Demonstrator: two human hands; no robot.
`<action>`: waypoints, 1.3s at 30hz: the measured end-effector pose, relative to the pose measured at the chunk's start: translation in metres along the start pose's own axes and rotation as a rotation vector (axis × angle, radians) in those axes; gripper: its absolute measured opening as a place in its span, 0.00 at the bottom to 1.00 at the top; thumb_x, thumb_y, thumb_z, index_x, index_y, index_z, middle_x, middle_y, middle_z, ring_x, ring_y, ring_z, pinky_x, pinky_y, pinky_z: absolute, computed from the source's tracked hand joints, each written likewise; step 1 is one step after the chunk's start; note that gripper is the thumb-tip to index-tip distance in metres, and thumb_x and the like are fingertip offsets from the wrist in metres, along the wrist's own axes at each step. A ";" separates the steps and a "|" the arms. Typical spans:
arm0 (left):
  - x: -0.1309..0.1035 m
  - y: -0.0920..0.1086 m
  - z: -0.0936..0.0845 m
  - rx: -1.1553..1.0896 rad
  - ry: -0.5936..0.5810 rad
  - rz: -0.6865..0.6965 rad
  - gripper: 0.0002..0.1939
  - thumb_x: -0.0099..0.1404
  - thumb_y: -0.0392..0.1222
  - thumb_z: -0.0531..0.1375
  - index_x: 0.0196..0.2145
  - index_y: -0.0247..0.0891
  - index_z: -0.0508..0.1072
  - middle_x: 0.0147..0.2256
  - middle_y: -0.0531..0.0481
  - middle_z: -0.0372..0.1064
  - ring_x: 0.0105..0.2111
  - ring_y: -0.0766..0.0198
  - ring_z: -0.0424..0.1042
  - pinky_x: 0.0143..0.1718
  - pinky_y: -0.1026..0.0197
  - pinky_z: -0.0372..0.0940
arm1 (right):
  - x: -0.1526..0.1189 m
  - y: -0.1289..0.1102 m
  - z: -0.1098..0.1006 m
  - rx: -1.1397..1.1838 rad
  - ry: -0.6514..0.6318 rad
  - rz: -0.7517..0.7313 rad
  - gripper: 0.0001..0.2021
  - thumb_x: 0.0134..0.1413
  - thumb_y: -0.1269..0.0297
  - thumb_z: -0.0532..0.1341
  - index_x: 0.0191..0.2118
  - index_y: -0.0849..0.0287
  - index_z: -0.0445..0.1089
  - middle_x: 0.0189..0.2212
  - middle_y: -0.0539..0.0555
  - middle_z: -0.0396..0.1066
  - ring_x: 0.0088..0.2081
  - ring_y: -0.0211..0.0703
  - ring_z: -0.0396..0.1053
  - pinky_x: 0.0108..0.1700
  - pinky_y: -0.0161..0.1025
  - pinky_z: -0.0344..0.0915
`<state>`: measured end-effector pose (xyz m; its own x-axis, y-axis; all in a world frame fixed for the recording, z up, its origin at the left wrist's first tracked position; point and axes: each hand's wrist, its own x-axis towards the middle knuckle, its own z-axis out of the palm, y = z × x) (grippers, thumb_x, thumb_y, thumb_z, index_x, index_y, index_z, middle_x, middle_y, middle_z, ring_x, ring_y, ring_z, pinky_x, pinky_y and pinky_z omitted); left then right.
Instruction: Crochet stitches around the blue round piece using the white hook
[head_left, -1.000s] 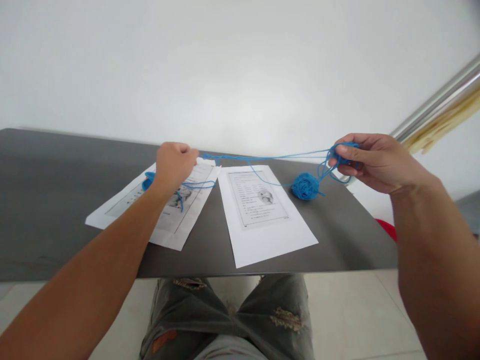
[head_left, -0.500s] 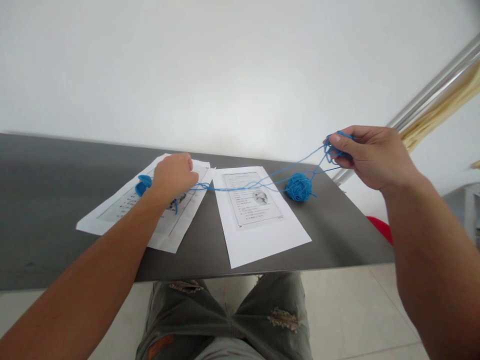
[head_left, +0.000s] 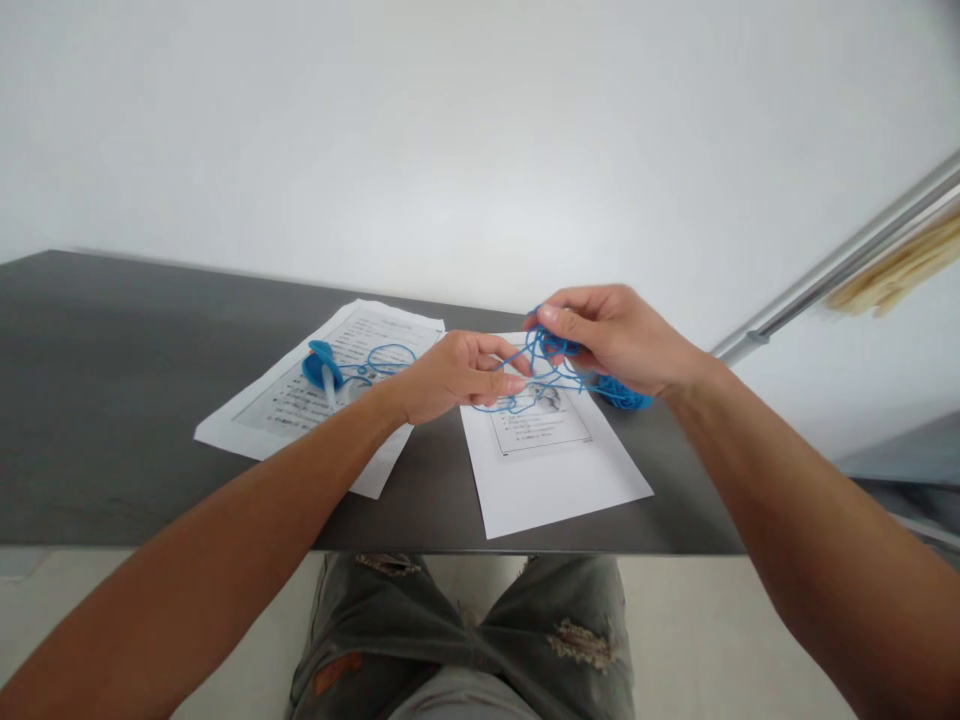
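Observation:
My right hand is closed on a tangled bunch of blue yarn above the right-hand printed sheet. Just left of it, my left hand has its thumb and fingers around loose strands of the same yarn. Behind my right hand, partly covered, the yarn ball lies on the dark table. A small blue knitted or crocheted piece with a pale stick in it sits on the left printed sheet. Loops of yarn trail from it toward my left hand.
A white wall rises directly behind the table. On the right, a metal pole slants past a yellowish, fringed item. The table's front edge runs just above my knees.
My left hand has moved right, away from the blue piece, to the strands. The right hand has come left and inward with the yarn bunch, so the strands between hang slacker.

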<state>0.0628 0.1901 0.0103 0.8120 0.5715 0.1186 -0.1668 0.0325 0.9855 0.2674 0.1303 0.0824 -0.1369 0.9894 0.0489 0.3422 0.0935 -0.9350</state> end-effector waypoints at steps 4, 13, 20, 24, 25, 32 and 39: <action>-0.012 0.021 -0.016 -0.002 0.060 0.010 0.12 0.53 0.46 0.76 0.28 0.36 0.82 0.17 0.55 0.63 0.18 0.73 0.55 0.25 0.62 0.61 | 0.001 -0.003 -0.020 0.012 0.098 -0.030 0.23 0.36 0.47 0.81 0.32 0.58 0.79 0.24 0.49 0.69 0.22 0.31 0.59 0.19 0.33 0.51; -0.029 0.047 -0.043 -0.051 0.211 0.110 0.20 0.61 0.38 0.69 0.16 0.38 0.68 0.15 0.54 0.56 0.18 0.69 0.59 0.34 0.56 0.71 | -0.008 0.005 -0.070 -0.004 0.458 -0.066 0.13 0.42 0.65 0.79 0.27 0.62 0.77 0.21 0.48 0.65 0.24 0.31 0.58 0.23 0.34 0.51; -0.014 0.037 -0.048 -0.028 0.557 0.244 0.18 0.52 0.24 0.65 0.15 0.37 0.63 0.17 0.56 0.61 0.19 0.72 0.62 0.36 0.61 0.73 | -0.020 0.030 -0.089 -0.413 0.618 0.061 0.08 0.54 0.64 0.73 0.31 0.62 0.77 0.20 0.48 0.66 0.24 0.34 0.60 0.28 0.37 0.56; -0.004 0.030 -0.057 0.119 0.957 0.241 0.21 0.50 0.21 0.66 0.13 0.38 0.60 0.13 0.61 0.54 0.16 0.74 0.54 0.26 0.65 0.65 | -0.028 0.035 -0.093 -0.543 0.667 0.085 0.07 0.55 0.63 0.72 0.32 0.61 0.77 0.17 0.47 0.63 0.22 0.34 0.56 0.26 0.38 0.52; -0.002 0.028 -0.060 0.132 1.025 0.255 0.22 0.50 0.21 0.66 0.14 0.39 0.59 0.14 0.61 0.53 0.16 0.74 0.54 0.24 0.66 0.63 | -0.030 0.035 -0.095 -0.564 0.699 0.087 0.07 0.55 0.63 0.71 0.32 0.61 0.77 0.17 0.46 0.63 0.21 0.34 0.56 0.25 0.38 0.52; -0.002 0.034 -0.072 -0.021 1.144 0.236 0.20 0.71 0.37 0.61 0.21 0.41 0.62 0.16 0.57 0.62 0.19 0.69 0.61 0.27 0.64 0.67 | -0.032 0.040 -0.111 -0.539 0.970 0.059 0.05 0.51 0.68 0.71 0.29 0.61 0.76 0.16 0.45 0.62 0.18 0.35 0.57 0.22 0.36 0.52; -0.007 0.037 -0.073 -0.065 0.966 0.084 0.19 0.75 0.39 0.58 0.24 0.38 0.67 0.16 0.51 0.67 0.14 0.71 0.57 0.16 0.67 0.51 | -0.034 0.040 -0.113 -0.473 1.112 -0.001 0.08 0.51 0.72 0.71 0.27 0.60 0.73 0.15 0.46 0.61 0.18 0.35 0.56 0.22 0.39 0.52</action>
<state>0.0104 0.2477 0.0375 -0.0087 0.9999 0.0087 -0.2578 -0.0107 0.9661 0.3909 0.1125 0.0834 0.6575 0.5227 0.5426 0.6808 -0.1036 -0.7251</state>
